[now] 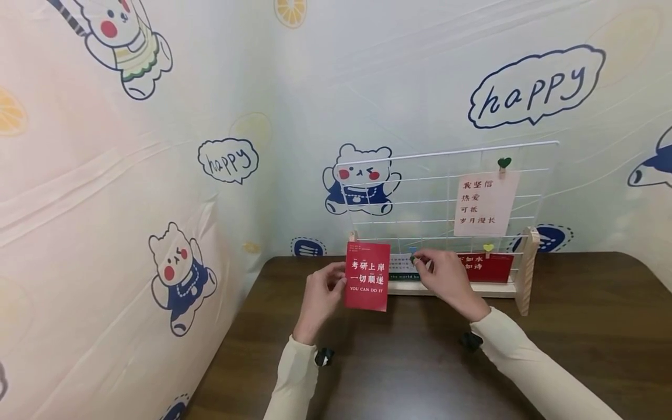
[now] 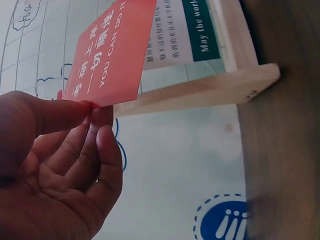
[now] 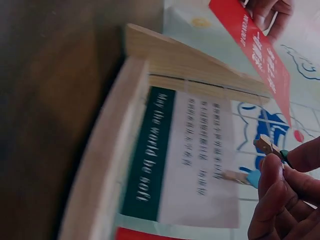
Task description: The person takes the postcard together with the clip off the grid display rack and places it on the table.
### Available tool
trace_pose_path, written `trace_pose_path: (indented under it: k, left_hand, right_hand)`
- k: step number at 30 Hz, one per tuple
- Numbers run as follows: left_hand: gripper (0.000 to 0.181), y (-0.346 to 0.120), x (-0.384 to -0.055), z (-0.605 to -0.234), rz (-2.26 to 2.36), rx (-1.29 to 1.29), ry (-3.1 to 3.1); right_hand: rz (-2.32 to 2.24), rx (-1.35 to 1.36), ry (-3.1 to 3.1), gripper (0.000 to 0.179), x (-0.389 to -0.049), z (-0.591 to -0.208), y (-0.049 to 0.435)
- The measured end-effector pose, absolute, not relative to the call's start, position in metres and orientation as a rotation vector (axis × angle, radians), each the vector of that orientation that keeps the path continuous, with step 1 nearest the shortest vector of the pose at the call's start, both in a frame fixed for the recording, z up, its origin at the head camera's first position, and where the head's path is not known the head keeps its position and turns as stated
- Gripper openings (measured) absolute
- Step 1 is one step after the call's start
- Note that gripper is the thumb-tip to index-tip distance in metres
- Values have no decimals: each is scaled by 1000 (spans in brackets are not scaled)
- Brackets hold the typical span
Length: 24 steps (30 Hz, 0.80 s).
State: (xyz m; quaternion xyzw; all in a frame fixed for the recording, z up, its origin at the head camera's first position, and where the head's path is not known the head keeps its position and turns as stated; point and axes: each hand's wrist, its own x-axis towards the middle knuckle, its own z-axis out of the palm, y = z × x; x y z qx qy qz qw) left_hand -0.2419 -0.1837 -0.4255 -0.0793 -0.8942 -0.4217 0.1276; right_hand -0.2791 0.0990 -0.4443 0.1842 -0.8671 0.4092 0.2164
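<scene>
In the head view my left hand (image 1: 320, 294) pinches a red card (image 1: 366, 297) with white lettering by its left edge, in front of the left end of a white wire grid rack. The left wrist view shows the thumb (image 2: 65, 116) and fingertips meeting at the card's corner. My right hand (image 1: 447, 279) pinches a small wooden clothespin (image 3: 267, 145) with a dark green heart, close to the grid. Behind it, a white and green card (image 3: 200, 150) hangs on the lower grid from a blue-topped clothespin (image 3: 240, 177).
The rack's wooden base (image 1: 472, 289) stands near the back of a dark brown table (image 1: 399, 361). A white card (image 1: 485, 204) hangs upper right from a green heart clothespin (image 1: 504, 164). Lower right, another red card (image 1: 496, 271) hangs under a yellow-green heart clothespin (image 1: 488, 249). Patterned cloth (image 1: 294, 99) surrounds the table.
</scene>
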Motion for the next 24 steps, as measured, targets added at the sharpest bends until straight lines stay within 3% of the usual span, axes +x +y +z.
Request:
trace_pose_path:
  k: [9,24]
  left_hand:
    - [33,-197,-235,-439,-1225,-165,-2732]
    - [34,-224,-221,-459,-1185,-112,-2830]
  right_hand:
    - [1168,511,-2490,23,-274,-470,88]
    - [1224,528,-2570,17,-277,-495,74]
